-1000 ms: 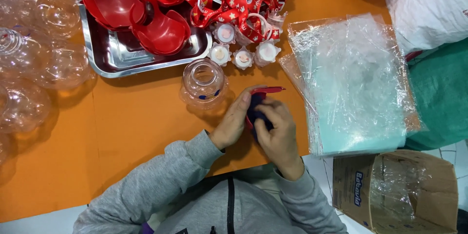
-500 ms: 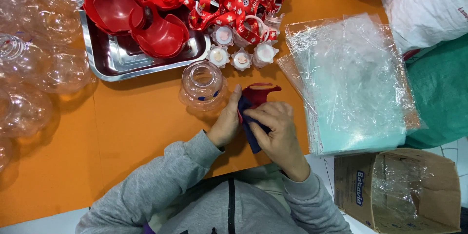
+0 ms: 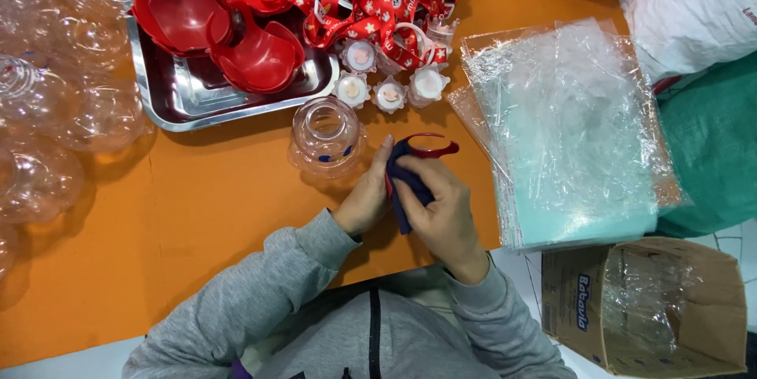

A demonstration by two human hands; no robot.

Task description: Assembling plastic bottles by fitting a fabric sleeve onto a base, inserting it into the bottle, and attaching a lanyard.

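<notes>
Two hands meet over the orange table (image 3: 197,213), just below the clear jar (image 3: 326,136), and share one small piece between them. The left hand (image 3: 367,199) curls its fingers against the near side of a dark blue cloth (image 3: 406,182). The right hand (image 3: 441,209) pinches that cloth from the other side, thumb and fingers pressed together on it. The cloth is folded and narrow, running from the fingertips down between the palms. A red ring (image 3: 432,146) curves out from its far end, just right of the jar, thin and glossy, partly wrapped by the blue. Whether cloth and ring are joined cannot be told. Right of the jar lies a stack of clear bags (image 3: 568,126). Beyond the jar stand four small white caps (image 3: 390,95) and a steel tray (image 3: 236,103) of red cups (image 3: 260,56).
</notes>
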